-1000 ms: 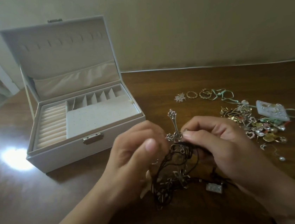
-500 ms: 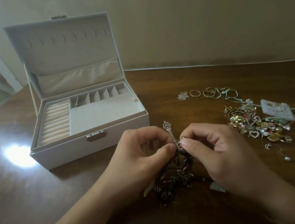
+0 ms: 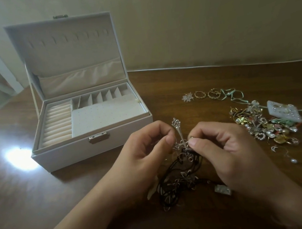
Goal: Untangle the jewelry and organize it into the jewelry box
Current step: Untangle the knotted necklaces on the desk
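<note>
Left hand (image 3: 147, 152) and right hand (image 3: 223, 143) both pinch a silver cross pendant (image 3: 179, 133) atop the tangled black cords (image 3: 180, 178) on the table (image 3: 80, 197); open jewelry box (image 3: 101, 144) sits left, loose jewelry pile (image 3: 266, 125) right

No legible text, labels, brands or numbers anywhere. Jewelry box (image 3: 86, 144) carries a plain metal clasp (image 3: 99, 137), unmarked. White earring card (image 3: 285, 113) shows studs only; any print on it is too small to tell.
</note>
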